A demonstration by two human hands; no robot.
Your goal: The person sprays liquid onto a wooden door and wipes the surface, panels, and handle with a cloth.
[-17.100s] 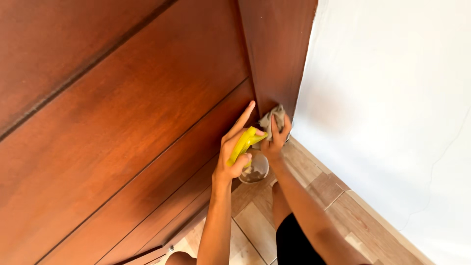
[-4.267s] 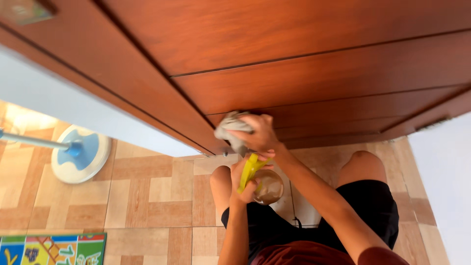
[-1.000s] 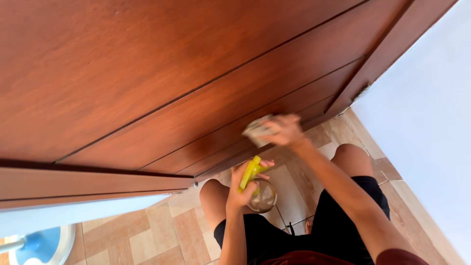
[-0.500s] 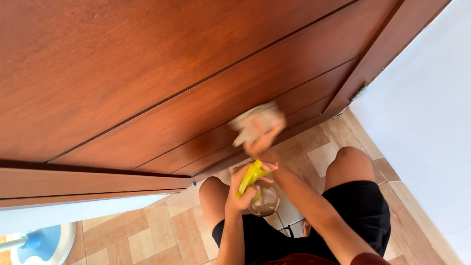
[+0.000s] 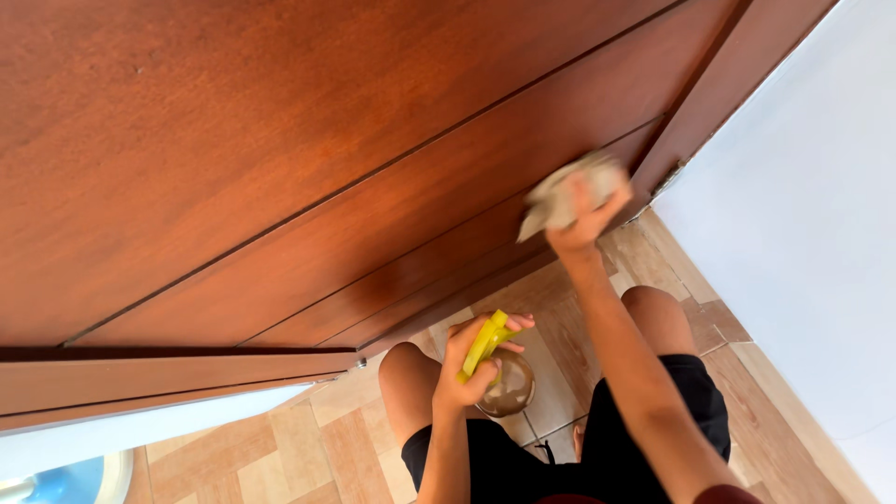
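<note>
One spray bottle point(image 5: 499, 373) sits in the left hand point(image 5: 467, 369), low in the view: a yellow trigger head on a round, clear body with brownish liquid inside. No label can be made out on it. The left grip is closed around the bottle's neck, the fingers wrapped over the yellow head and the thumb behind it, holding it above the knees.

Up and to the right of that grip, the right hand point(image 5: 583, 219) is closed on one crumpled grey cloth point(image 5: 565, 191), blurred in the picture. The cloth presses flat against the lower panel of the brown wooden door point(image 5: 308, 140), close to the door's hinge edge, where a small metal hinge point(image 5: 674, 173) shows just to the right of the cloth.

Right of both hands stands a plain white wall point(image 5: 803, 233). Beneath them lies a tiled floor point(image 5: 336, 439) in tan and brown squares. Far to the lower left of the left grip, one blue and white round object point(image 5: 70, 481) shows at the edge of the view.
</note>
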